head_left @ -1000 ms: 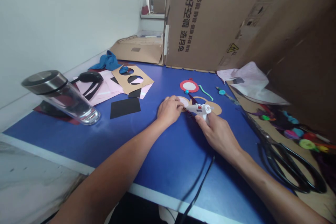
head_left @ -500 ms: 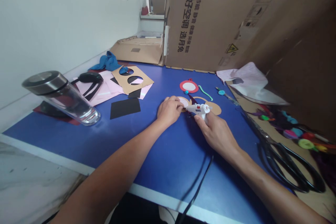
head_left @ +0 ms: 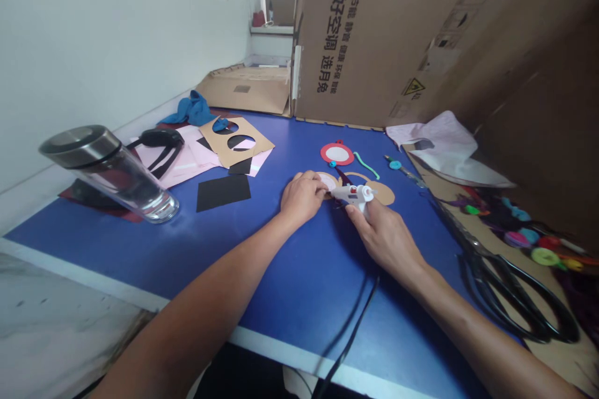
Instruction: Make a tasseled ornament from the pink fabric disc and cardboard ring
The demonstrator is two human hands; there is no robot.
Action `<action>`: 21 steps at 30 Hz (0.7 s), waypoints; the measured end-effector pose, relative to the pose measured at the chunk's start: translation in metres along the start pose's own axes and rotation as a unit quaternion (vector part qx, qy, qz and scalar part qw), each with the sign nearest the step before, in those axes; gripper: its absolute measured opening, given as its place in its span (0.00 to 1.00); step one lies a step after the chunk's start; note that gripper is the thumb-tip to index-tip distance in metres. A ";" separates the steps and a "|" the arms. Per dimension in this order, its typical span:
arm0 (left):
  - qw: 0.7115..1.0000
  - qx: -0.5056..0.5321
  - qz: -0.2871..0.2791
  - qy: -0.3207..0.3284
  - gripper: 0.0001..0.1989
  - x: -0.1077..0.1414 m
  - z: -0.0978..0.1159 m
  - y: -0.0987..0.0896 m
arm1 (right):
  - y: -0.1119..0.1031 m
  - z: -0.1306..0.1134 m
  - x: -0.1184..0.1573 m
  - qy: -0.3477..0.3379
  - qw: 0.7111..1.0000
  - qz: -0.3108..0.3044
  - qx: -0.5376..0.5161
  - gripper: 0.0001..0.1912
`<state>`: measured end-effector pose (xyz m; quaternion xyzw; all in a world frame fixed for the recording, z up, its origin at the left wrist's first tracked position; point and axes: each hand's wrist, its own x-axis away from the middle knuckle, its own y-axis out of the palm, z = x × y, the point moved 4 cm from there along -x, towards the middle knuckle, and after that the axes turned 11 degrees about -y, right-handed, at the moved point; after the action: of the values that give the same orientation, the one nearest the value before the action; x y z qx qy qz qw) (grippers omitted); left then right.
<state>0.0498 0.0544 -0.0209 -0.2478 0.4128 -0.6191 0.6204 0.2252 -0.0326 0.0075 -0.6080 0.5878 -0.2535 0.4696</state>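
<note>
My right hand is wrapped round the grip of a white glue gun, whose nozzle points left. My left hand is closed at the left edge of a brown ring with a pale pink centre; what its fingertips pinch is too small to make out. The nozzle is right beside those fingertips. Behind the gun lie a brown cardboard disc and part of another ring. Farther back are a red ring with a white centre and a mint-green strip.
A glass bottle stands at left, near black card and cardboard with two holes. Large black scissors lie at right beside colourful trinkets. The black cord crosses the front edge. Tall cardboard stands behind.
</note>
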 end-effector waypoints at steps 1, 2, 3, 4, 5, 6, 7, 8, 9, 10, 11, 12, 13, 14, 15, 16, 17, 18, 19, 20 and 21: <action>1.000 -0.001 0.001 0.001 0.10 0.000 0.000 0.000 | 0.000 0.000 0.000 0.000 1.000 -0.001 0.000 0.19; 1.000 -0.001 0.000 0.000 0.10 0.000 0.000 0.000 | 0.000 0.000 0.000 -0.001 1.000 0.000 -0.001 0.19; 1.000 -0.002 -0.001 -0.002 0.11 0.000 0.000 0.000 | 0.000 -0.001 0.000 -0.001 1.000 0.001 -0.002 0.19; 1.000 -0.003 -0.003 -0.003 0.11 0.000 0.000 0.000 | 0.000 -0.001 0.000 -0.001 1.000 0.001 -0.003 0.19; 1.000 -0.003 -0.005 -0.005 0.11 0.000 0.000 0.000 | 0.000 -0.001 0.000 -0.001 1.000 0.001 -0.003 0.18; 1.000 -0.003 -0.006 -0.006 0.11 0.000 0.000 0.000 | 0.000 -0.001 0.000 -0.002 1.000 0.000 -0.003 0.18; 1.000 -0.003 -0.008 -0.007 0.11 0.000 0.000 0.000 | 0.000 -0.002 0.000 -0.003 1.000 -0.001 -0.004 0.19; 1.000 -0.002 -0.008 -0.007 0.11 0.000 0.000 0.000 | 0.000 -0.002 0.000 -0.004 1.000 -0.002 -0.004 0.19; 1.000 -0.002 -0.008 -0.007 0.11 0.000 0.001 0.000 | 0.000 -0.002 0.000 -0.006 1.000 -0.002 -0.004 0.18; 1.000 -0.002 -0.007 -0.006 0.11 0.000 0.001 -0.001 | 0.000 -0.002 0.000 -0.007 1.000 -0.002 -0.003 0.18; 1.000 -0.002 -0.006 -0.005 0.11 0.001 0.001 -0.001 | 0.000 -0.002 0.000 -0.008 1.000 -0.002 -0.002 0.18; 1.000 -0.002 -0.006 -0.004 0.11 0.001 0.001 -0.001 | 0.000 -0.002 0.000 -0.008 1.000 -0.002 -0.002 0.18; 1.000 -0.003 -0.006 -0.004 0.11 0.001 0.001 -0.001 | 0.000 -0.002 0.000 -0.008 1.000 -0.001 -0.001 0.19; 1.000 -0.004 -0.006 -0.005 0.11 0.001 0.001 -0.001 | 0.000 -0.001 0.000 -0.008 1.000 -0.001 -0.001 0.19; 1.000 -0.006 -0.006 -0.006 0.11 0.001 0.001 -0.001 | 0.001 -0.001 0.000 -0.008 1.000 0.000 -0.001 0.19; 1.000 -0.008 -0.005 -0.007 0.11 0.001 0.001 -0.001 | 0.001 -0.001 0.000 -0.009 1.000 0.001 -0.001 0.19; 1.000 -0.010 -0.005 -0.007 0.11 0.001 0.001 -0.001 | 0.001 -0.001 0.000 -0.010 1.000 0.003 -0.001 0.19; 1.000 -0.011 -0.003 -0.006 0.11 0.001 0.001 -0.001 | 0.001 -0.001 0.000 -0.012 1.000 0.004 -0.001 0.19; 1.000 -0.011 -0.001 -0.005 0.11 0.001 0.001 -0.001 | 0.001 -0.001 0.000 -0.014 1.000 0.005 -0.003 0.19; 1.000 -0.011 0.001 -0.003 0.11 0.001 0.001 -0.001 | 0.001 -0.001 0.000 -0.016 1.000 0.006 -0.004 0.19; 1.000 -0.011 0.003 -0.002 0.11 0.001 0.001 -0.001 | 0.001 -0.001 0.000 -0.018 1.000 0.007 -0.006 0.19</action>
<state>0.0497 0.0531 -0.0196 -0.2549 0.4190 -0.6122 0.6202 0.2237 -0.0332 0.0076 -0.6111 0.5849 -0.2363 0.4782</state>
